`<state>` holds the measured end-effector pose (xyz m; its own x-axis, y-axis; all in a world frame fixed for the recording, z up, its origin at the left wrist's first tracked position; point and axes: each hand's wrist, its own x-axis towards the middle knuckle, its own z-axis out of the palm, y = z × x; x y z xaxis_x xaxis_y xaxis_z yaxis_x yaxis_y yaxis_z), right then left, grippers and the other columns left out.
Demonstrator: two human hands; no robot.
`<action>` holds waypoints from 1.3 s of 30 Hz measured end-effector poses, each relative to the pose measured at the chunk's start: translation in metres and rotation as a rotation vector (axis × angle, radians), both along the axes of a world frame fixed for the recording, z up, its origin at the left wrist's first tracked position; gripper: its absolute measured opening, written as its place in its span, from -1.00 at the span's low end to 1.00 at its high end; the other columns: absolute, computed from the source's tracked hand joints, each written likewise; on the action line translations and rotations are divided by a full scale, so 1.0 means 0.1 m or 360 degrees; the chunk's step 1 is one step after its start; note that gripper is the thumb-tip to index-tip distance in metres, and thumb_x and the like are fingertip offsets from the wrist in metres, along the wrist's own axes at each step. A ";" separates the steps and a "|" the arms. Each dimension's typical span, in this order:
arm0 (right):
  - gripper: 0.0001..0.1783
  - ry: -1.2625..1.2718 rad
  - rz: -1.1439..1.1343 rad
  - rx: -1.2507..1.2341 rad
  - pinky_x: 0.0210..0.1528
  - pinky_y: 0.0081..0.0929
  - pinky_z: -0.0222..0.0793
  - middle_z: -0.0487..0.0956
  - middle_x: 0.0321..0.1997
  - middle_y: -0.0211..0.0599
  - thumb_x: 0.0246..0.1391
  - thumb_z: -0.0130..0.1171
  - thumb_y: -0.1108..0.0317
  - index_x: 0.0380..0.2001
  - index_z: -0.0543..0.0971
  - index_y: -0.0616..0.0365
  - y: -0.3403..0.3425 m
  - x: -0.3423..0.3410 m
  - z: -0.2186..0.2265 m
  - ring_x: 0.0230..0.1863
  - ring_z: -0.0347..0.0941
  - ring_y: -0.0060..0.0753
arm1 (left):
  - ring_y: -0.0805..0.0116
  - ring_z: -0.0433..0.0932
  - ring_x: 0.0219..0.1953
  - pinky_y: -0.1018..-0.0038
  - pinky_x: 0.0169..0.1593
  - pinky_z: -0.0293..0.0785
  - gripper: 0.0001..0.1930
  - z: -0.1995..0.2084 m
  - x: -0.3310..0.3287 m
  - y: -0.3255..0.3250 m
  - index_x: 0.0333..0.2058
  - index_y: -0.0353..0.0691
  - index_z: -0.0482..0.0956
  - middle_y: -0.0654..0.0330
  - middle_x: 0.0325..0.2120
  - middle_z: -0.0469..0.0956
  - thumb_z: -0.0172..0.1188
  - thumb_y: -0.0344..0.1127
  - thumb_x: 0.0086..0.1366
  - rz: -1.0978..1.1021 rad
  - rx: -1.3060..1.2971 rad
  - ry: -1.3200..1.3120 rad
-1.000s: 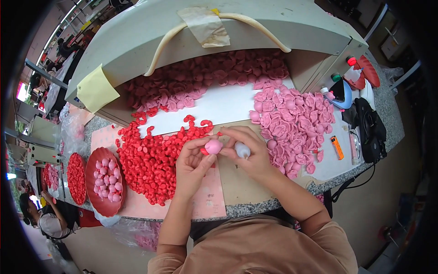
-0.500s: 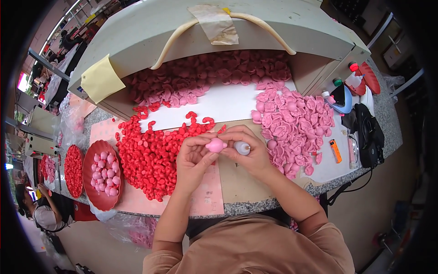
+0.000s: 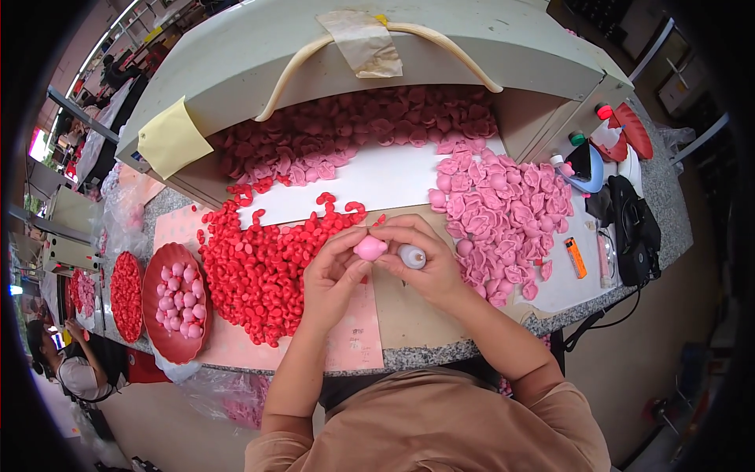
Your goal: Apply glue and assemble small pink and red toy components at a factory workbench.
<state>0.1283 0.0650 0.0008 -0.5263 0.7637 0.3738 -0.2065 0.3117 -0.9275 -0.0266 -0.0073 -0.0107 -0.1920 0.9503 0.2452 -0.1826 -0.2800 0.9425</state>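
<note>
Watching from a distance, I see the left hand [image 3: 334, 266] with its thumb and fingers brought narrow around a small pink ball [image 3: 370, 248], which is held in the air above the table [image 3: 413, 360]. The right hand [image 3: 436, 267] is curled, and it holds a small whitish bottle [image 3: 411, 256] within its fingers; its fingertips are also at the other side of the ball, but I cannot tell how firmly they press. Left of the hands lies a heap of red pieces [image 3: 255, 283], and beyond it a red dish [image 3: 179, 352] contains more pink balls [image 3: 179, 299]. On the right, pink petals [image 3: 511, 212] are spread.
</note>
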 end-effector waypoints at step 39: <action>-0.61 -0.0259 -0.0198 0.0085 -0.31 -0.60 0.36 0.54 -0.28 -0.32 -0.01 0.15 0.41 -0.05 0.48 0.26 -0.01 0.13 0.00 -0.41 0.43 -0.55 | 0.20 0.45 -0.23 0.41 -0.16 0.38 -0.81 0.33 -1.51 -0.69 -0.22 -0.31 0.48 0.05 -0.31 0.48 0.13 -0.42 0.19 0.1689 -0.0277 0.1672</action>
